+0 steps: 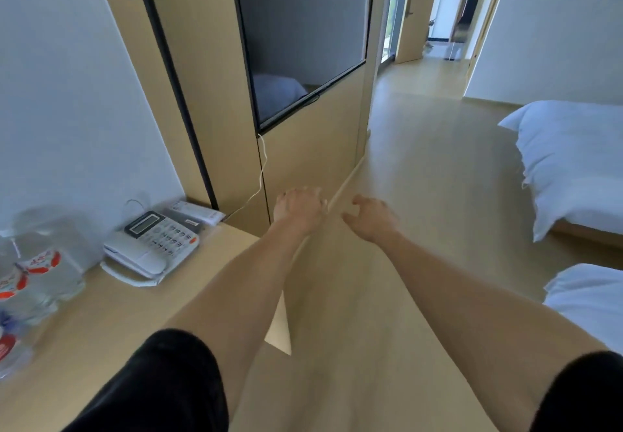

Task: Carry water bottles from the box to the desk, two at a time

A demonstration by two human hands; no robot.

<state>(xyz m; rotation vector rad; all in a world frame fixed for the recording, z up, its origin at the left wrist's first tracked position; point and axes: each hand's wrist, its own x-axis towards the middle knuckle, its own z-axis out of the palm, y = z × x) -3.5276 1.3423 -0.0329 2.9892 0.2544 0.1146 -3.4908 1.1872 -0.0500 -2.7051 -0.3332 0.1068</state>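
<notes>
**Bare hands out in front, bottles behind and to the left**

Bare skin and nothing else at the fingertips: both hands are held out ahead with fingers spread and loosely bent, gripping nothing. The left hand [298, 207] and right hand [372, 217] hang close together, a narrow gap between them, over pale wood-look floor [421, 175].

Just left of the left fingers a wood wall panel with a dark screen [303, 44] rises; a white cable [261, 175] hangs from its corner. Further left and nearer the body lies the desk [111, 330], with a phone [151, 249] on it.

The bottles [30, 273] stand at the desk's far left edge, well apart from both hands, upright, blurred clear plastic with red labels. They lie back and to the left of the fingers, so the left hand is the nearer one.

Right of the right fingers are two beds [573, 168]. The box is not in view; the open corridor ahead is probably where the next pair gets fetched, so this looks like the empty-handed trip back.
</notes>
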